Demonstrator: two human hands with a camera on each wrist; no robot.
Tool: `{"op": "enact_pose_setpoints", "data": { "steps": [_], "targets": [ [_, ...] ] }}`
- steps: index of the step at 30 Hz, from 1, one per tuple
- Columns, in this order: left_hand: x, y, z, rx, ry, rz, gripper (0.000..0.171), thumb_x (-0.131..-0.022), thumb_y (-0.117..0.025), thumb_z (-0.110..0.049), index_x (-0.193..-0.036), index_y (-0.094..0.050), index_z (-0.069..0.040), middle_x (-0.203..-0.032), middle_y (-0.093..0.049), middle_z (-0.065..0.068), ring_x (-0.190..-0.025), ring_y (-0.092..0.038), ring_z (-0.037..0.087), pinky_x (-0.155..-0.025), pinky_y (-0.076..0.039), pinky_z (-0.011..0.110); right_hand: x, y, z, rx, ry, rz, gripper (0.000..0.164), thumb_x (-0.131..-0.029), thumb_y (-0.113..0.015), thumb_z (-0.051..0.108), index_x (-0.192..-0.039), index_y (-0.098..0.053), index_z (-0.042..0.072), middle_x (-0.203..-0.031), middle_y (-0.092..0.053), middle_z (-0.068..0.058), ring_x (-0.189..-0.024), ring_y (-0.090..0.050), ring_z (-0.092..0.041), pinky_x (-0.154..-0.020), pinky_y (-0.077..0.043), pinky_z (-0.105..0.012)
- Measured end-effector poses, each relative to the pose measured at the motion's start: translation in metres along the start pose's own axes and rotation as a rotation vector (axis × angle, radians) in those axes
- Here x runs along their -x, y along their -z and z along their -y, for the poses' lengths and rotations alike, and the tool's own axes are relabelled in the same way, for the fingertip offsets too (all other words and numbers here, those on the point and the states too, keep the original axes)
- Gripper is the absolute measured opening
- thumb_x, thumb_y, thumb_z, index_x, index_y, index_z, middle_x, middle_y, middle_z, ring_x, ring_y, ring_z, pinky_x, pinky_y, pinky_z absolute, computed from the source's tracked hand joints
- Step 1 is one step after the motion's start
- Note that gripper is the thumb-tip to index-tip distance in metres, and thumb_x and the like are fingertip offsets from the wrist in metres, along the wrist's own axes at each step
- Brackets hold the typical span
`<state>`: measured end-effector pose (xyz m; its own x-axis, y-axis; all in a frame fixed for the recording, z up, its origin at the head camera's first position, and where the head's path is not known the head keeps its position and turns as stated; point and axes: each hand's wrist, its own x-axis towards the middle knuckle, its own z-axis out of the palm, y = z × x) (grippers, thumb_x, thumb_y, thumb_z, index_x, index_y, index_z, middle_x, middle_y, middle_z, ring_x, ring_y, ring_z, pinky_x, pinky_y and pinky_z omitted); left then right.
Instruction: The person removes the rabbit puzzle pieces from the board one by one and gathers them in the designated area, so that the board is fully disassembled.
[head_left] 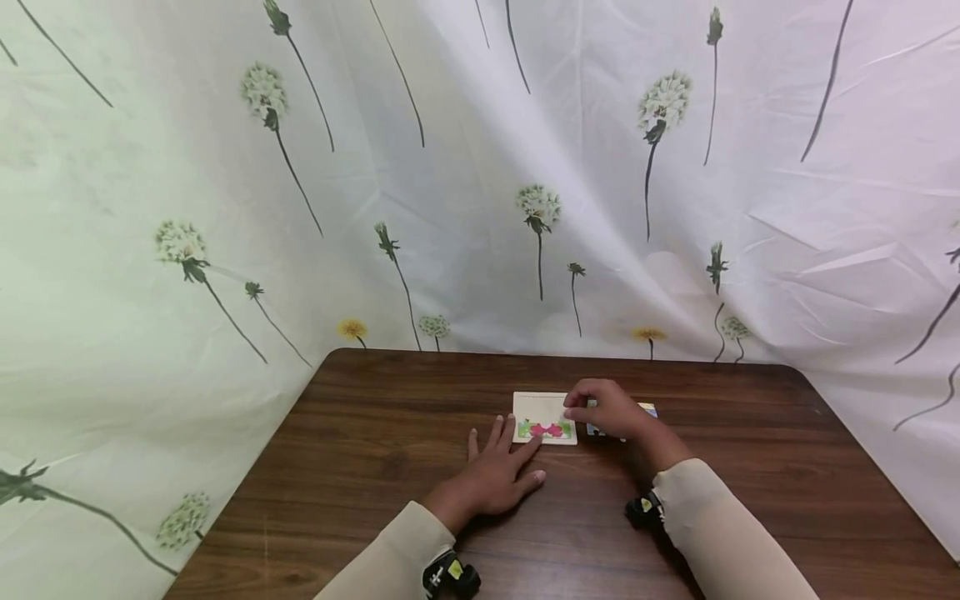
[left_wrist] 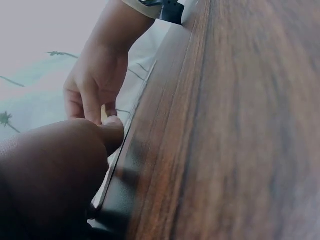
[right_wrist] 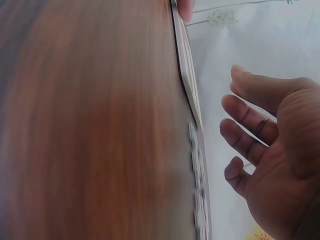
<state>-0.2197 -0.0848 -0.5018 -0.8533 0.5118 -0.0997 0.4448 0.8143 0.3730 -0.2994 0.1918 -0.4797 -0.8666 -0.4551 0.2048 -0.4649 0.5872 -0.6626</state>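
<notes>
Fingertips pinched on a small pale piece (left_wrist: 104, 114), the right hand (head_left: 611, 410) is up at the right edge of the white board (head_left: 540, 402)! Left hand (head_left: 495, 479): fingers spread, index touching the board's near edge, where pink and green pieces (head_left: 546, 429) line up. Just right, colourful pieces (head_left: 648, 409) lie on the brown tabletop (head_left: 360, 467), partly blocked from the head view by that right hand. Beyond, dandelion-printed cloth (head_left: 465, 208) hangs behind everything.

perhaps puzzle pieces (head_left: 648, 409) partly hidden, tabletop (right_wrist: 100, 130) blurred
</notes>
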Motion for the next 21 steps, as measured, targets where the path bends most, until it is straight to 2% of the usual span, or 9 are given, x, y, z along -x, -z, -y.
{"op": "enact_pose_setpoints", "data": {
  "steps": [7,14,21],
  "targets": [
    [-0.001,0.001,0.000,-0.007,0.001,-0.003,0.069,-0.112,-0.047,-0.063,-0.172,-0.038,-0.029,-0.184,-0.012,0.022,-0.172,-0.007,0.043,-0.130,-0.005,0.079,-0.016,-0.014,0.005,0.021,0.024,0.035,0.004,-0.102,-0.079,0.016,-0.104,-0.080,0.013,-0.093,-0.072,0.001,-0.078,-0.059,-0.010,-0.071,-0.051,-0.029],
    [0.000,0.001,0.001,-0.015,-0.017,0.003,0.069,-0.111,-0.050,-0.063,-0.171,-0.039,-0.032,-0.184,-0.010,0.023,-0.172,-0.006,0.044,-0.129,-0.005,0.081,-0.031,-0.029,0.011,0.070,-0.014,0.104,0.005,-0.104,-0.077,0.022,-0.107,-0.079,0.018,-0.097,-0.072,0.005,-0.086,-0.060,-0.010,-0.078,-0.051,-0.031],
    [0.001,0.002,0.000,-0.007,-0.026,0.004,0.069,-0.111,-0.050,-0.064,-0.170,-0.041,-0.031,-0.183,-0.011,0.023,-0.172,-0.006,0.045,-0.128,-0.005,0.081,-0.039,-0.036,0.020,0.069,-0.037,0.159,0.009,-0.102,-0.079,0.020,-0.110,-0.080,0.015,-0.102,-0.074,0.000,-0.085,-0.061,-0.011,-0.077,-0.054,-0.032]
  ]
}}
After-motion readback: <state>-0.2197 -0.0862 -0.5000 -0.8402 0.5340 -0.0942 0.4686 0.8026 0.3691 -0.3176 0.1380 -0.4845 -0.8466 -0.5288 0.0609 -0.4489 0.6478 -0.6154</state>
